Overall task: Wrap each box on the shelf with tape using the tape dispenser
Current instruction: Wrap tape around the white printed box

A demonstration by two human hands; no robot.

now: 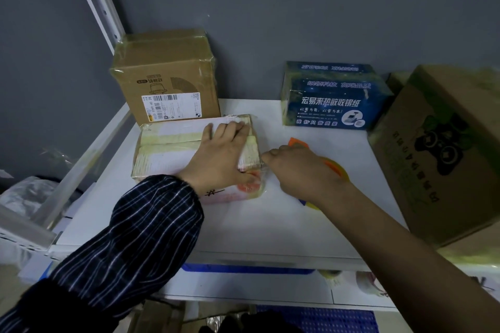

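A flat white box (167, 149) banded with yellowish tape lies on the white shelf (270, 224), left of centre. My left hand (221, 154) lies spread flat on its top, fingers straight, thumb down its front side. My right hand (303, 167) grips the orange tape dispenser (334, 165) right beside the box's right edge; most of the dispenser is hidden under the hand.
A taped brown carton (165, 76) stands behind the white box in the back left corner. A blue box (330, 94) wrapped in tape stands at the back right. A large brown carton (443, 154) fills the right side. A white shelf post (94, 0) rises at the back left.
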